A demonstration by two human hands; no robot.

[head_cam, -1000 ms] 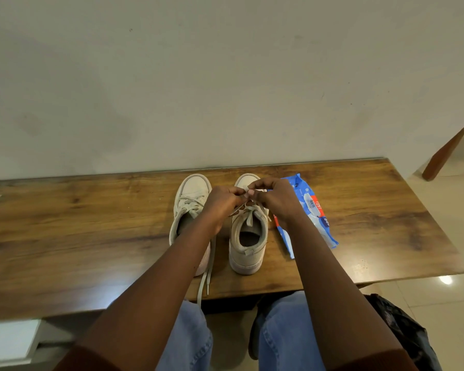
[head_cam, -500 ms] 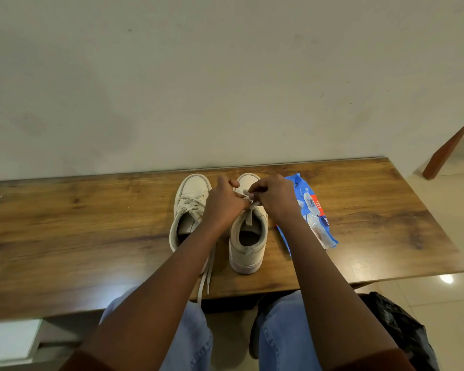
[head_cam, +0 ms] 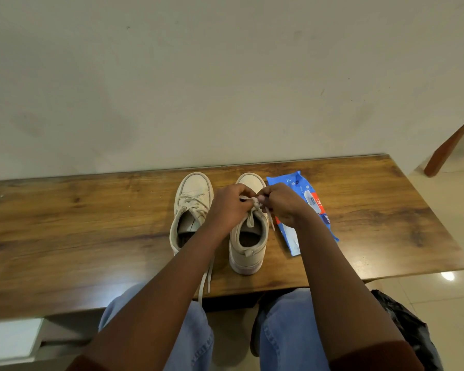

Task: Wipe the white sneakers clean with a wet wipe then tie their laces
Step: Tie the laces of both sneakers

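Head view: sneaker (head_cam: 246,254) points toe-away; left hand (head_cam: 229,207), right hand (head_cam: 284,206) pinch laces (head_cam: 250,219).

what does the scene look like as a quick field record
surface: table
left sneaker: untied, lace ends hang over the table's near edge
right sneaker: being tied
left hand: pinches the right sneaker's lace
right hand: pinches the same lace
wipes pack: flat on the table, right of the right sneaker
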